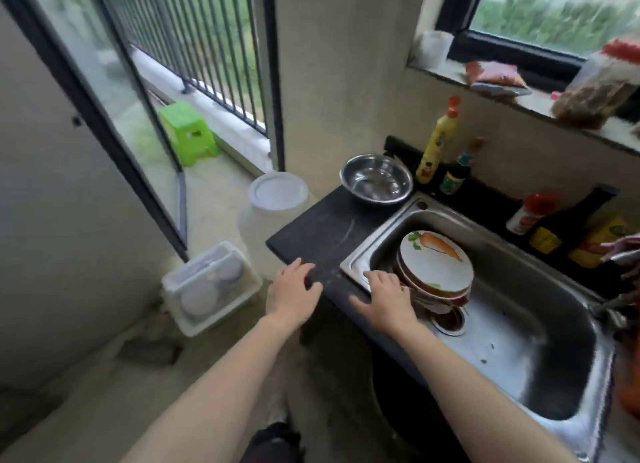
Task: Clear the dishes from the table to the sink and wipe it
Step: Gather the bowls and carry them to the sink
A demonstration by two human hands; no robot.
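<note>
1 plate stk (436,265), 1 bowl (375,183)

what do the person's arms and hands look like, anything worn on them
Both arms are bare as far as the picture shows, with no sleeves. The left hand and right hand wear no gloves; no watch, bracelet or ring is visible.
</note>
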